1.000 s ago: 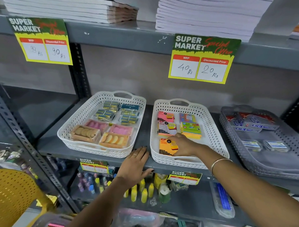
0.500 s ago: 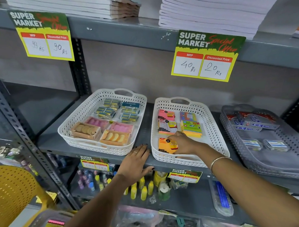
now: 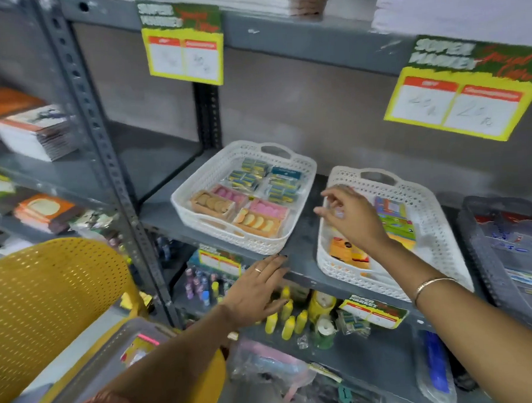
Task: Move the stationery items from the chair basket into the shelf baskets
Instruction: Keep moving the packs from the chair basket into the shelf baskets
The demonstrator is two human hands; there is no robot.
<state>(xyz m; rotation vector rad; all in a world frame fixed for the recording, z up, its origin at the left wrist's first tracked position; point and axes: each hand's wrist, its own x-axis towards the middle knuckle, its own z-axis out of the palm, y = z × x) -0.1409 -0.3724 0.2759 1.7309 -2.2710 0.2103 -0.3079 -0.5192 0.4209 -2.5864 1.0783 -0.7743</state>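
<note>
Two white shelf baskets sit side by side on the grey middle shelf. The left white basket holds eraser packs and small blue-green boxes. The right white basket holds sticky-note pads, among them an orange pad. My right hand hovers over the right basket's left rim, fingers spread, holding nothing. My left hand lies flat on the shelf's front edge, below the left basket. The clear chair basket sits on the yellow chair at lower left, with a few packs inside.
A grey basket with small packets stands at the far right. Price signs hang from the shelf above. Notebook stacks lie on the top shelf and on the left rack. Small bottles and tape rolls fill the lower shelf.
My right hand has lifted off the orange pad, which stays in the right basket, and drawn back to the left with fingers apart. The view has swung left toward the chair.
</note>
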